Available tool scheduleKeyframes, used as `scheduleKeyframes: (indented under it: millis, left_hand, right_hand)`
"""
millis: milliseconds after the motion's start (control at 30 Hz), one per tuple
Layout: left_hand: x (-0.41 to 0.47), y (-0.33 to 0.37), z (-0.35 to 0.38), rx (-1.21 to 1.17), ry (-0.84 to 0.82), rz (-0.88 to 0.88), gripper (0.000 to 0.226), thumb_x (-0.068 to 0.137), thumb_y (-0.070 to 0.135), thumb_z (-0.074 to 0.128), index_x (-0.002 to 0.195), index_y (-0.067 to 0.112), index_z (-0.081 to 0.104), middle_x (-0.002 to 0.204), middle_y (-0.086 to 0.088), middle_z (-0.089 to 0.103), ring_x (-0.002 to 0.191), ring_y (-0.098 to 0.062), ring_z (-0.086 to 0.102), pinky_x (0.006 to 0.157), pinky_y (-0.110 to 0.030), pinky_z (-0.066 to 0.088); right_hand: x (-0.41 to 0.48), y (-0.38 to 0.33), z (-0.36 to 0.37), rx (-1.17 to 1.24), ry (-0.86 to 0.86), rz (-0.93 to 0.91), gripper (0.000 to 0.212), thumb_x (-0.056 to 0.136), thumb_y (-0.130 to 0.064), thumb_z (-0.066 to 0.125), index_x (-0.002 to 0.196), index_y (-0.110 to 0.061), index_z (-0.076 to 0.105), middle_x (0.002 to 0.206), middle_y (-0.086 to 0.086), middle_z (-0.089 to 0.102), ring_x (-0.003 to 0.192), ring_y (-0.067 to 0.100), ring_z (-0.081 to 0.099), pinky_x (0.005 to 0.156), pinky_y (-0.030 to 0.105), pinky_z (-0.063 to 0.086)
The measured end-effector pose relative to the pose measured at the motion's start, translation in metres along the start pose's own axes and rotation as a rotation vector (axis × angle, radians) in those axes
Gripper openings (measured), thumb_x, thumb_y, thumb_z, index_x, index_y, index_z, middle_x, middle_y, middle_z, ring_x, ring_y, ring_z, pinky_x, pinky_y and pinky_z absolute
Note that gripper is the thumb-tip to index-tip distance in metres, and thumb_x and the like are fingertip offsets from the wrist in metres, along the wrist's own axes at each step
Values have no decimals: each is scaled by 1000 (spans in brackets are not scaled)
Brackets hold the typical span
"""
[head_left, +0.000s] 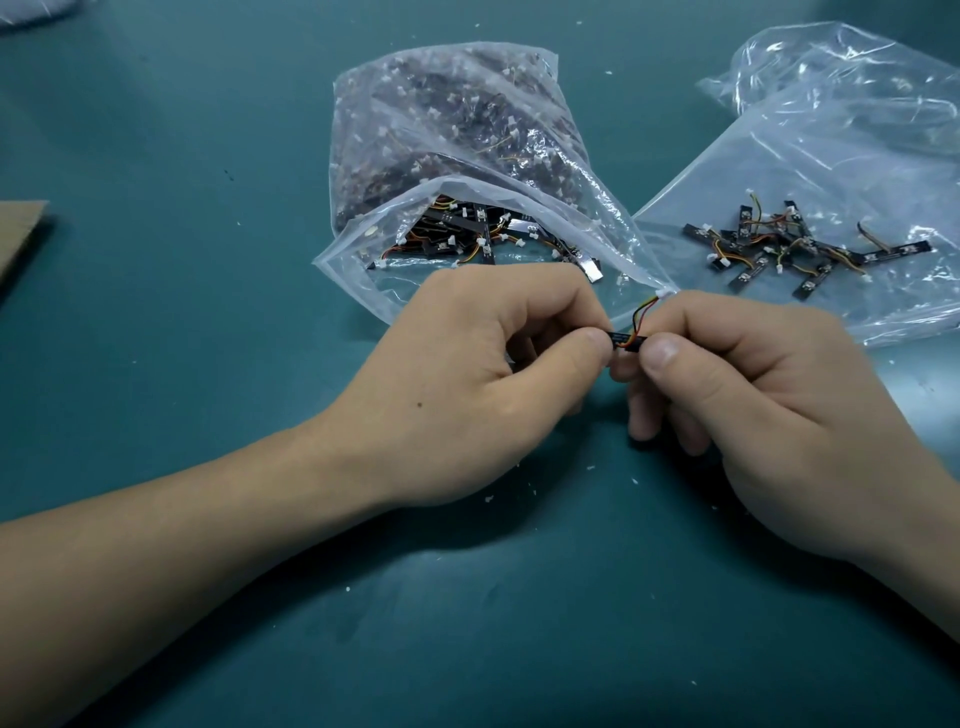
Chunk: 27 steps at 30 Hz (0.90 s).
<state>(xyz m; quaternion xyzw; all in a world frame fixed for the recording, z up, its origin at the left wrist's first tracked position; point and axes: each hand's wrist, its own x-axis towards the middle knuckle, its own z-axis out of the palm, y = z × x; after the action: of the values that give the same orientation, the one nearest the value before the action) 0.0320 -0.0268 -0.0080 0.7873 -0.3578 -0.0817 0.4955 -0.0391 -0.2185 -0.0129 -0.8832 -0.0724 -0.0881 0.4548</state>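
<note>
Left hand (467, 374) and right hand (769, 405), grips closed on one strip (628, 340). Few strips seem sorted onto the right bag (857, 176); the middle bag (457, 119) looks mostly full.

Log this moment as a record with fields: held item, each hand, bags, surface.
held item: black strip with coloured wires
left: left hand pinches the strip's left end
right: right hand pinches its right end
centre bag: full bag, mouth open toward the hands, packed with strips
right bag: flat bag bearing a loose pile of strips
surface: green table, white specks

Teal table (208, 130) — full bag (441, 130), flatter bag (831, 171), cardboard corner (18, 234), white crumbs (488, 500).
</note>
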Motion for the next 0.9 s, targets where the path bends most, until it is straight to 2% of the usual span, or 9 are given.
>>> scheduleKeyframes:
  millis: [133, 333, 467, 667, 900]
  left_hand:
    - [0, 0, 1, 7, -8, -11, 14, 96, 11, 64, 85, 13, 72, 62, 3, 66, 50, -3, 48, 53, -8, 34]
    - [0, 0, 0, 3, -15, -16, 13, 95, 17, 61, 87, 16, 72, 63, 4, 67, 53, -5, 52, 54, -10, 36]
    - [0, 1, 1, 6, -25, -11, 14, 95, 16, 61, 86, 15, 71, 63, 2, 67, 50, -4, 49, 53, -10, 34]
    - [0, 0, 1, 28, 0, 0, 15, 96, 13, 62, 85, 15, 72, 62, 3, 67, 51, -6, 51, 53, -10, 35]
    - [0, 0, 1, 54, 12, 5, 15, 97, 15, 61, 88, 17, 72, 64, 3, 67, 53, -8, 53, 53, -11, 37]
  right_hand:
    - [0, -1, 0, -40, 9, 4, 27, 97, -40, 45, 80, -32, 64, 68, -11, 70, 55, 19, 59, 52, 28, 45]
    - [0, -2, 1, -25, 14, -6, 28, 97, -39, 46, 79, -31, 65, 67, -11, 70, 52, 18, 58, 51, 26, 45]
    - [1, -2, 1, -29, 15, 0, 25, 95, -37, 46, 79, -30, 64, 66, -10, 70, 49, 20, 56, 49, 33, 45]
    - [1, -2, 0, -49, 3, -13, 26, 98, -30, 49, 75, -30, 64, 68, -11, 70, 55, 15, 58, 51, 23, 44]
    - [1, -4, 0, -43, -12, 2, 28, 96, -37, 45, 75, -31, 62, 69, -11, 71, 57, 16, 60, 52, 19, 43]
